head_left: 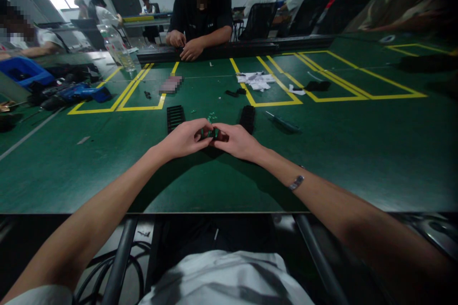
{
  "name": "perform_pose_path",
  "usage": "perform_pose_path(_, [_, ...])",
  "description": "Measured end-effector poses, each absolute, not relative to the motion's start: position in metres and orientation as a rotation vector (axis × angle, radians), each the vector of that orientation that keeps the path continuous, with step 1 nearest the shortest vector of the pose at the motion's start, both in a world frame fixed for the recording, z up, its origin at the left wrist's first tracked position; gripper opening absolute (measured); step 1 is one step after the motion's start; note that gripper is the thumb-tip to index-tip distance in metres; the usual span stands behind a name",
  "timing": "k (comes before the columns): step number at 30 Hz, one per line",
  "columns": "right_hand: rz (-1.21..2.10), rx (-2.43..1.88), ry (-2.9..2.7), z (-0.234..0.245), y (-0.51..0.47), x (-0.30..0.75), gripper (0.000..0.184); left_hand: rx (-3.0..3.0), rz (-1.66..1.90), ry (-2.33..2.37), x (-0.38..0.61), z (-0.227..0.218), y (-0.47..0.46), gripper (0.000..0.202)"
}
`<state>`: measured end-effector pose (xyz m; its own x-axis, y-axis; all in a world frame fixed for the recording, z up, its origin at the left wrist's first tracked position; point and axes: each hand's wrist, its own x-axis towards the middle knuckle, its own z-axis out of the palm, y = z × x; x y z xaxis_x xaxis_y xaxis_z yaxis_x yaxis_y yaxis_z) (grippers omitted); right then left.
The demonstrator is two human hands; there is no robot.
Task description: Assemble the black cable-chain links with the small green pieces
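Close together over the green table point(107, 167), my left hand point(186, 139) and my right hand point(238, 140) meet at the fingertips. Between them they pinch a small black part with green bits point(213, 134); its exact kind is hidden by my fingers. Several tiny green pieces point(212, 116) lie just beyond my fingertips. A black slotted tray point(175, 118) lies beyond my left hand. Behind my right hand is a second black slotted piece point(247, 118), partly covered by the hand.
A screwdriver point(284, 122) lies to the right. Further back are crumpled white paper point(255, 80), a pink item point(171, 84) and yellow tape lines point(275, 103). A blue drill point(78, 96) and plastic bottles point(123, 55) are at left. A person point(200, 14) sits opposite.
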<state>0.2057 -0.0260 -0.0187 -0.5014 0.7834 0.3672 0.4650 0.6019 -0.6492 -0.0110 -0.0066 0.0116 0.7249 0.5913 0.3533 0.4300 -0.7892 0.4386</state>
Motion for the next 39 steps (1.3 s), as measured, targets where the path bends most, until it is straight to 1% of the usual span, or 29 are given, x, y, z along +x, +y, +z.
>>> perform_pose_path(6, [0.617, -0.994, -2.113, -0.017, -0.027, 0.206, 0.035, 2.613, 0.77, 0.776, -0.01, 0.011, -0.007, 0.029])
perform_pose_path(10, [0.604, -1.026, -2.079, -0.017, -0.027, 0.206, 0.039, 2.584, 0.836, 0.808, -0.008, 0.011, -0.009, 0.034])
perform_pose_path(15, [0.594, -1.07, -2.055, -0.016, -0.026, 0.207, 0.037, 2.56, 0.822, 0.885, -0.006, 0.008, -0.01, 0.038])
perform_pose_path(23, [0.598, -1.085, -2.011, -0.016, -0.028, 0.206, 0.03, 2.467, 0.847, 0.907, -0.002, 0.005, -0.011, 0.029])
perform_pose_path(28, [0.611, -1.1, -1.995, -0.013, -0.031, 0.206, 0.029, 2.432, 0.852, 0.913, -0.002, 0.007, -0.013, 0.028])
perform_pose_path(39, [0.62, -1.06, -2.001, -0.014, -0.03, 0.206, 0.029, 2.469, 0.833, 0.872, 0.0, 0.015, -0.019, 0.019])
